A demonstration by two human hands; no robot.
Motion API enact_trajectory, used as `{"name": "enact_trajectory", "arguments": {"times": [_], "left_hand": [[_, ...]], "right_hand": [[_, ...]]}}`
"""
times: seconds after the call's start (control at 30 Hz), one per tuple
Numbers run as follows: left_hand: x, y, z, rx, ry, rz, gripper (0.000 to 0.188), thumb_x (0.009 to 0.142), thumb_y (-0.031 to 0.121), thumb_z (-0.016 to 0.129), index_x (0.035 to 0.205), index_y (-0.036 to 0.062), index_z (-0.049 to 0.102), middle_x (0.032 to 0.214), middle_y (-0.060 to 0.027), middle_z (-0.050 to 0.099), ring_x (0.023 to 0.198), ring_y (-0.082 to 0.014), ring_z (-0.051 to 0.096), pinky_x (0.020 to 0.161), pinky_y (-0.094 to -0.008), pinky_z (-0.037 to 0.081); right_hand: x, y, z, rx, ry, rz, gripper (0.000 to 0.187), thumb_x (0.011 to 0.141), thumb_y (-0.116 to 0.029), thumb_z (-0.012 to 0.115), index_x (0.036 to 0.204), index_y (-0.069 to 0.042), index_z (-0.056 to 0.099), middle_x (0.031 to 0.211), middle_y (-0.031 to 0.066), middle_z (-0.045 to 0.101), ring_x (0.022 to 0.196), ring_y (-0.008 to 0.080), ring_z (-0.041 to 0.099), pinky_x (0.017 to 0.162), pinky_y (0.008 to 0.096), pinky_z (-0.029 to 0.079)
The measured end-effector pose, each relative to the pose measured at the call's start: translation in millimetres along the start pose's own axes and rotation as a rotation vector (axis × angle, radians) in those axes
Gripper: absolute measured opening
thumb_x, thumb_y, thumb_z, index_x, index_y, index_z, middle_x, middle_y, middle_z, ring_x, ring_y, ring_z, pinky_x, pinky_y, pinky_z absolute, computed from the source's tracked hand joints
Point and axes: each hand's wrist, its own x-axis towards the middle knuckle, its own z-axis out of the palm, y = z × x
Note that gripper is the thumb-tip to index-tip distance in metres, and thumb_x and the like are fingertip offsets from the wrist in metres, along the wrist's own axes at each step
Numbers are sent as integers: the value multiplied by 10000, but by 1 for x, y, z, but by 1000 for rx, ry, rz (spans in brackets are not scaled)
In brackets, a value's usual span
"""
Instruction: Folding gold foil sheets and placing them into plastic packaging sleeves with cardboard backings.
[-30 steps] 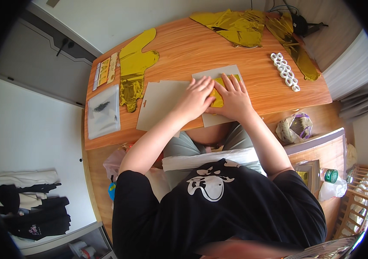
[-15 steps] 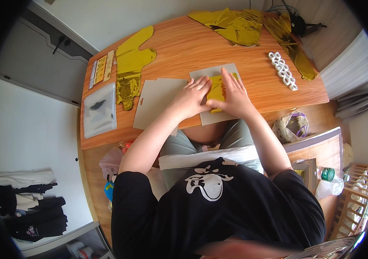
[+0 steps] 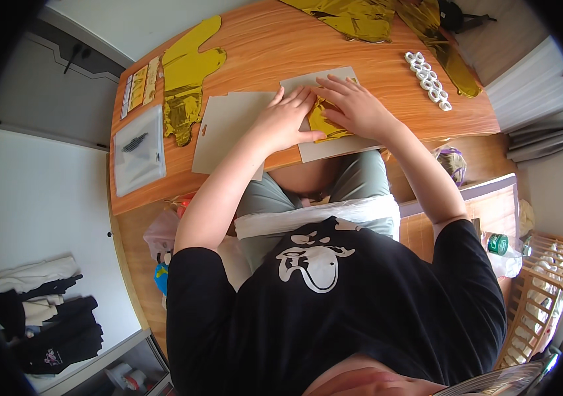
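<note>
A folded piece of shiny gold foil (image 3: 323, 123) lies on a grey card (image 3: 334, 148) at the near edge of the table. My left hand (image 3: 286, 123) rests flat along the foil's left side, fingers stretched out and thumb apart. From the right, my right hand (image 3: 355, 109) lies over the foil's far and right parts with its fingers spread, covering much of it. Neither hand grips anything. A second grey card (image 3: 223, 132), with a small cut-out slot, sits under and left of my left forearm.
A flat gold foil balloon (image 3: 186, 72) lies on the left, beside clear plastic sleeves (image 3: 139, 155) and yellowish cards (image 3: 141, 87). More gold foil (image 3: 354, 18) spreads at the back. White rings (image 3: 428, 80) in rows are at the right. A wooden rack (image 3: 538, 297) stands lower right.
My right hand has swung leftward across the top of the foil, its fingertips now close to my left hand's. The left hand stays by the foil's left side. The whole view has shifted slightly.
</note>
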Motion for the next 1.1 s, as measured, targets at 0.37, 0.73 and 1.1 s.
{"name": "enact_trajectory", "arguments": {"times": [0.37, 0.73, 1.1], "left_hand": [[-3, -3, -2, 22, -58, 7, 1134, 852, 721, 645, 1612, -8, 223, 1665, -229, 258, 1573, -301, 201, 1282, -521, 104], [3, -20, -6, -460, 62, -13, 1398, 738, 649, 828, 1640, 61, -65, 1610, -240, 367, 1502, -344, 370, 1260, -589, 81], [5, 2, 19, -201, 79, 88, 1255, 804, 661, 750, 1653, 92, 20, 1702, -208, 142, 1579, -355, 151, 1270, -561, 93]], "right_hand": [[-7, 3, 14, -116, -68, -23, 858, 958, -662, 539, 1618, -171, 298, 1630, 107, 382, 1524, 334, 311, 1256, 530, 228], [-5, 1, 16, -133, -94, -5, 915, 922, -698, 567, 1617, -176, 285, 1635, 98, 373, 1537, 324, 283, 1264, 513, 222], [-5, 11, 15, -93, -147, -18, 858, 949, -664, 559, 1501, -31, 387, 1594, 228, 382, 1511, 383, 318, 1251, 524, 228]]}}
